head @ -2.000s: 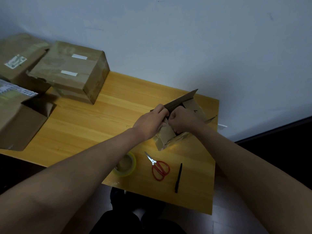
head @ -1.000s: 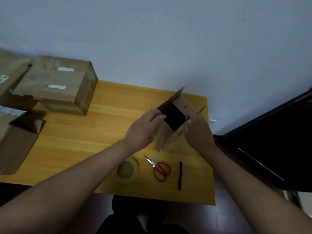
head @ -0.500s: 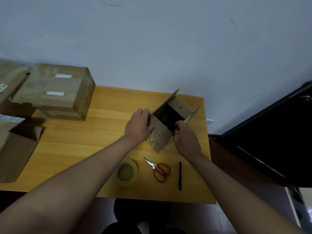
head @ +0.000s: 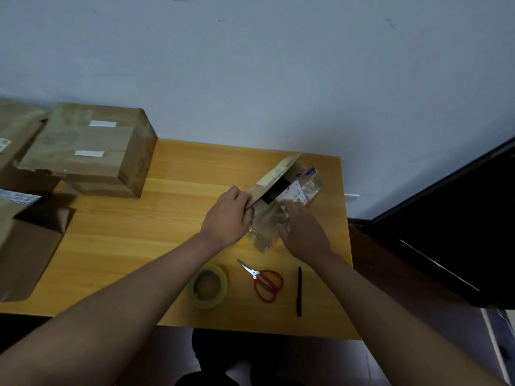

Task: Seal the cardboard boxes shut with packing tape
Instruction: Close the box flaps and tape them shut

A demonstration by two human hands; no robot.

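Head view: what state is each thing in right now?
Small box: open, one flap raised.
Left hand: grips the raised flap.
Right hand: fingers straight, pressing a flap.
Tape roll: flat, untouched.
Scissors: closed.
Large box: closed.

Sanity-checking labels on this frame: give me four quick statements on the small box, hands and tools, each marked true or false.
1. The small box is already taped shut. False: a flap stands open.
2. The left hand grips a flap. True.
3. The scissors lie between the tape roll and the pen. True.
4. The right hand holds the tape roll. False: the roll lies on the table.
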